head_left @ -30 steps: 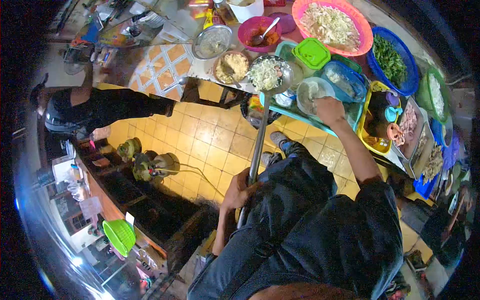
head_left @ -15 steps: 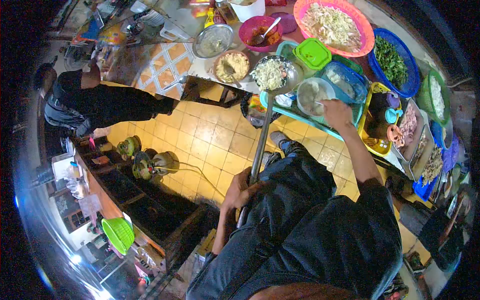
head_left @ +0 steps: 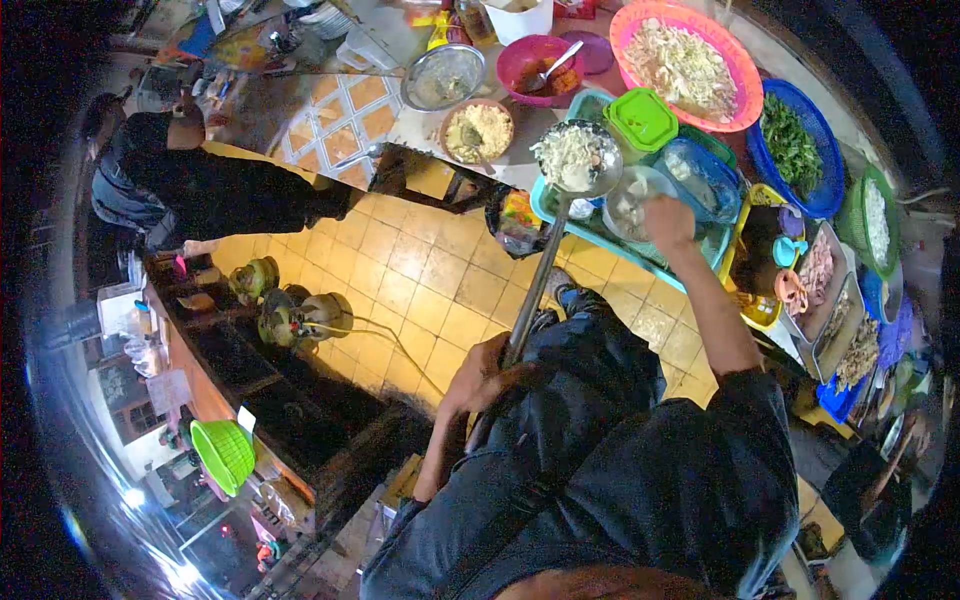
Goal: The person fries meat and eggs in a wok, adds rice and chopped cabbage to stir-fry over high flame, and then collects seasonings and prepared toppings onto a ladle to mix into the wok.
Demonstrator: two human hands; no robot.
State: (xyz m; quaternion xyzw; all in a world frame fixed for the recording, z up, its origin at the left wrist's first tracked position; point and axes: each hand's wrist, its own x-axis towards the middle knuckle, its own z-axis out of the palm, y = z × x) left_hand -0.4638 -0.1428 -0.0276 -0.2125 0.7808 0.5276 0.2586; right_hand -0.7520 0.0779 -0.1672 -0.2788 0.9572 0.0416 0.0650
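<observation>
My left hand (head_left: 475, 380) is wrapped round the long metal handle of a wok ladle (head_left: 543, 275). Pale shredded cabbage (head_left: 570, 158) fills the ladle's bowl, which is over the near edge of a turquoise tray (head_left: 640, 255). At a round, pale plastic container (head_left: 628, 210) in that tray, my right hand (head_left: 668, 220) is closed at the rim, apparently on a spoon whose thin handle is now mostly hidden by the fingers. A lidded blue container (head_left: 700, 185) and a bright green box (head_left: 642, 120) lie just beyond.
Food fills the counter: an orange basin (head_left: 715, 105) of shredded cabbage, a blue basket (head_left: 800, 145) of greens, a pink bowl (head_left: 535, 65) of red paste. Gas cylinders (head_left: 310, 320) with a yellow hose stand on the tiled floor (head_left: 420, 260). Another person (head_left: 190, 180) stands at left.
The ladle's bowl has shifted right, closer to the round container. My right hand has turned over the container's rim, covering the thin handle. The whole view has shifted slightly.
</observation>
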